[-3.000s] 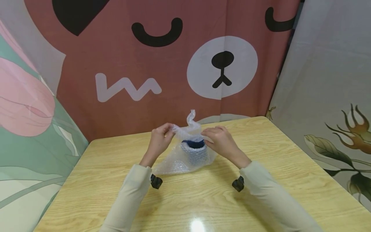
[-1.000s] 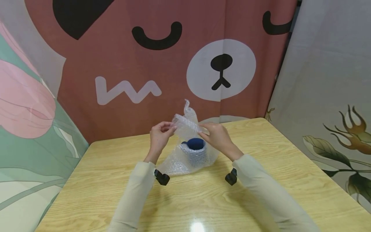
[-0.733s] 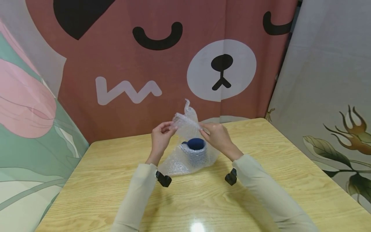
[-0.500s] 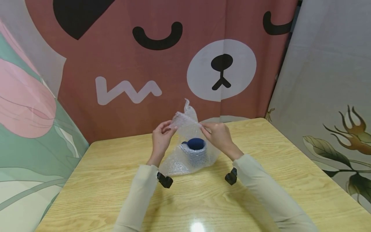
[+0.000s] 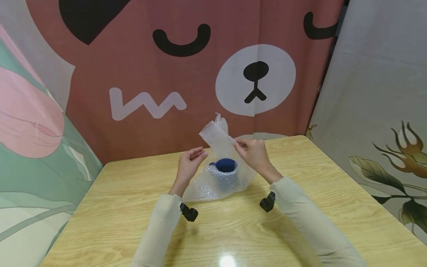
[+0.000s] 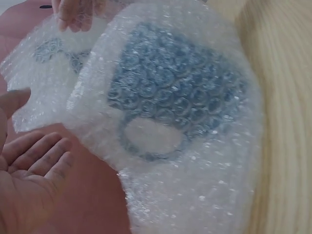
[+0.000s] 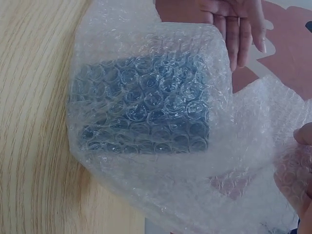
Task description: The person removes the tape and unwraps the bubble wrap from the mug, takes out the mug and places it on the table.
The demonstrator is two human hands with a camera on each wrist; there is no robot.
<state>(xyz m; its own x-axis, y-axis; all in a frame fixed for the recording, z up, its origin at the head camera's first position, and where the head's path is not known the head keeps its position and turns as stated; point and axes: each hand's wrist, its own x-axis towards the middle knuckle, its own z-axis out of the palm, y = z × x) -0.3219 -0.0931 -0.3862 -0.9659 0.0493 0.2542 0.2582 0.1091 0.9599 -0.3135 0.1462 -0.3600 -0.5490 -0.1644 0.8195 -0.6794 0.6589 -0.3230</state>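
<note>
A dark blue mug (image 5: 225, 165) stands upright on the table, with bubble wrap (image 5: 208, 188) around its sides and its mouth uncovered. Through the clear wrap, the left wrist view shows the mug's body (image 6: 170, 78) and its ring-shaped handle (image 6: 127, 146). My right hand (image 5: 256, 155) pinches the upper edge of the wrap between thumb and fingers, behind and right of the mug. To the left of the mug, my left hand (image 5: 188, 167) has its fingers loosely extended and holds nothing. The loose upper flap (image 5: 215, 134) sticks up behind the mug.
The light wood table (image 5: 116, 207) runs back to a reddish curtain (image 5: 160, 133) printed with a bear face. A grey curtain (image 5: 360, 111) with flowers hangs on the right, and a green and pink one (image 5: 30, 170) on the left.
My left hand has let go of the wrap and lowered slightly. The freed corner now stands up higher. My right hand has shifted a little right, still pinching the wrap. The mug stays in place.
</note>
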